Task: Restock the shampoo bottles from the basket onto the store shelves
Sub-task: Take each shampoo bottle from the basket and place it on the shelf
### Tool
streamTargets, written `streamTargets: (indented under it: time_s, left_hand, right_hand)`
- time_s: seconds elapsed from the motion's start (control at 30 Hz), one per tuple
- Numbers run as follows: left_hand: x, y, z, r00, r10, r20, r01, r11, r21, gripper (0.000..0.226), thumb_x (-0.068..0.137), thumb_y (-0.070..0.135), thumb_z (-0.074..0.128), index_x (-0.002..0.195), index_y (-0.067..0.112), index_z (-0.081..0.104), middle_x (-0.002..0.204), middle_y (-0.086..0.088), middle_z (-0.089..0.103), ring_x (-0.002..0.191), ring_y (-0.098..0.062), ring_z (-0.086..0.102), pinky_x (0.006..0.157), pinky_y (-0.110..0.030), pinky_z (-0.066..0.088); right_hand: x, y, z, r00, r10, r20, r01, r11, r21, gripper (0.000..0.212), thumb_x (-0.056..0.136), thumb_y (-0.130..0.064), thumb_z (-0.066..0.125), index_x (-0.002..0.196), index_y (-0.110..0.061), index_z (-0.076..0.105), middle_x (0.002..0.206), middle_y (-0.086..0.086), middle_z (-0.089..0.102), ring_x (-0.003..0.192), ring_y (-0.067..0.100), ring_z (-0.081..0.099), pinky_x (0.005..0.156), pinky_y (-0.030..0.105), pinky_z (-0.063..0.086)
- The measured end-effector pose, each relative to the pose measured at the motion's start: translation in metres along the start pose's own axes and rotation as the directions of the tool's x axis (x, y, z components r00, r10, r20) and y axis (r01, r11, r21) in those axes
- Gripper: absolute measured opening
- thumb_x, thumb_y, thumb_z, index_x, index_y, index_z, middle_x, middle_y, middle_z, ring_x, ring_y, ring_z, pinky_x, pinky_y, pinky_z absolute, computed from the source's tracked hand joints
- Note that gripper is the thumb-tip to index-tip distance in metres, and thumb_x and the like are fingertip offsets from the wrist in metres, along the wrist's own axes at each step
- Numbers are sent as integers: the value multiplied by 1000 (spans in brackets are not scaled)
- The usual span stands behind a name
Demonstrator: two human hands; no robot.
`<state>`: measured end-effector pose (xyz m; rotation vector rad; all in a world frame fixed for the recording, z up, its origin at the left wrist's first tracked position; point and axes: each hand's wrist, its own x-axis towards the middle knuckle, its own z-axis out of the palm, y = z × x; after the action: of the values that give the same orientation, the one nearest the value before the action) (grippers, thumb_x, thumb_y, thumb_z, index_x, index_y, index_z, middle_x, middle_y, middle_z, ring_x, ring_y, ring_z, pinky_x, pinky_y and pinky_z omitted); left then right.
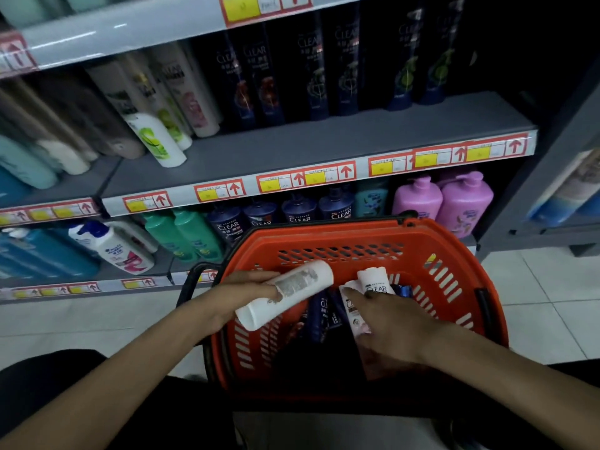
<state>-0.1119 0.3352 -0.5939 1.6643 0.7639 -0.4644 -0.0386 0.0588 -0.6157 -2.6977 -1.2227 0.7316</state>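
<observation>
Grey metal shelves [324, 142] up past the fingertips, with tall black and white plastic bottles [311, 69] standing on top. Pale tiled floor [81, 323] below, under the red plastic basket [454, 251].

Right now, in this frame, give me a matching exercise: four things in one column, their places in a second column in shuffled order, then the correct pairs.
Things:
1. white bottle with the grey label
2. white CLEAR bottle
3. pink pump bottles
4. black CLEAR bottles

Places:
A. standing on the middle shelf
B. held in the left hand over the orange basket
C. on the lower shelf, behind the basket's far right corner
D. inside the basket, under the right hand

Pairs: 1-B, 2-D, 3-C, 4-A
</observation>
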Motion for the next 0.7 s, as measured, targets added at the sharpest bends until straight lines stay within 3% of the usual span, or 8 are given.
streamTargets:
  time_s: [0.07,0.17,0.23,0.3,0.43,0.57,0.7]
  left_hand:
    - [-9,-9,6,1000,21,11,-20,990,-138,54,67,20,88,118,33,75,117,0,78,104,-23,74,84,-34,56]
    - [-15,-16,24,999,35,20,-27,952,-306,48,75,16,83,122,23,75,114,-7,79,96,-22,75,78,-31,56]
    - [-17,-17,34,996,-11,85,49,885,-463,49,75,20,77,123,13,73,111,-17,78,87,-24,76,71,-31,55]
    - [-20,-15,39,982,-42,184,144,801,-582,42,85,22,66,124,6,71,117,-24,74,85,-26,73,70,-33,52]
    - [-25,-12,48,936,27,350,265,601,-754,46,88,23,62,126,-2,70,127,-33,65,74,-27,65,57,-29,47]
    - [-26,-13,54,905,75,420,332,492,-805,62,83,27,67,139,2,62,112,-27,60,58,-21,58,48,-25,42]
    - [-25,-15,49,831,164,532,410,466,-784,58,90,37,55,135,-1,62,95,-21,60,49,-15,49,42,-22,38]
  right_hand:
    - [3,-2,-3,998,63,-12,-59,975,216,69,94,-45,63,151,-17,36,134,4,59,120,23,58,97,36,49]
    - [12,-3,0,986,165,5,-141,825,547,53,92,-43,70,132,-12,57,115,2,70,102,15,66,97,36,51]
    - [18,-4,1,972,224,77,-205,630,749,46,92,-34,73,131,-14,59,109,2,71,93,14,68,89,30,55]
    - [23,-4,-2,953,240,185,-266,371,890,34,95,-18,68,128,-10,62,104,7,74,90,19,72,82,29,57]
    - [28,1,-8,940,177,291,-301,31,953,35,92,-6,61,127,-8,64,109,14,77,101,29,75,86,37,59]
    - [33,-2,-10,956,74,283,-247,-319,915,42,77,-13,71,118,-2,68,118,17,72,112,35,70,99,46,54]
    - [33,-11,-9,984,73,163,-113,-451,885,30,84,-17,68,112,-6,66,115,17,72,112,32,68,108,52,48]
